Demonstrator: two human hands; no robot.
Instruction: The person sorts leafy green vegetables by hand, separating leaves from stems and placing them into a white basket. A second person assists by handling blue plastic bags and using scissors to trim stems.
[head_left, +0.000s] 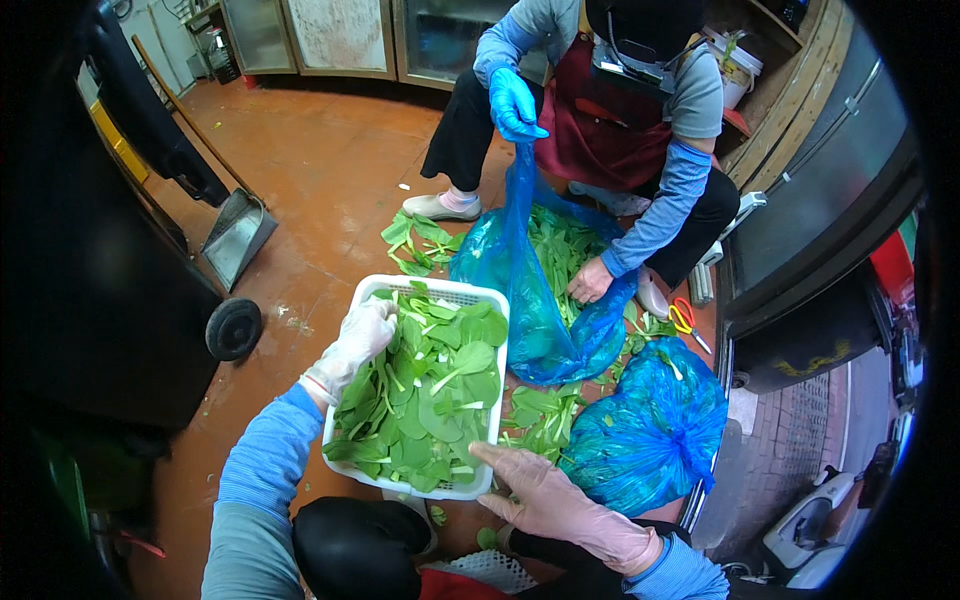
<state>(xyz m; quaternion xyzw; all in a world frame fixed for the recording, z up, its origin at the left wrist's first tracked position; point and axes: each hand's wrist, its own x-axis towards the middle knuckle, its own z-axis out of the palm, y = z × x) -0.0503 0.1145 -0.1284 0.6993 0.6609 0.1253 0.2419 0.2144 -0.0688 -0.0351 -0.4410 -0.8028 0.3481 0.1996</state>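
A white plastic basket (496, 390) full of loose green leafy vegetables (431, 375) stands before me, partly over my knees. My left hand (360, 341), in a thin whitish glove, grips the basket's left rim near the far corner, fingers over the edge onto the leaves. In a pinkish glove, my right hand (536, 487) is at the near right corner, fingers spread, its fingertips close to the rim; whether they touch it I cannot tell. Beyond the basket, an open blue plastic bag (536, 315) holds more greens. A tied blue bag (645, 427) lies to the right.
A co-worker (615, 112) sits opposite, one gloved hand lifting the bag's edge, the bare one in its greens. Scissors (688, 322) and loose leaves (540, 420) lie on the floor. A metal dustpan (238, 232) and a wheeled black bin (112, 300) stand left; a door threshold (720, 390) runs right.
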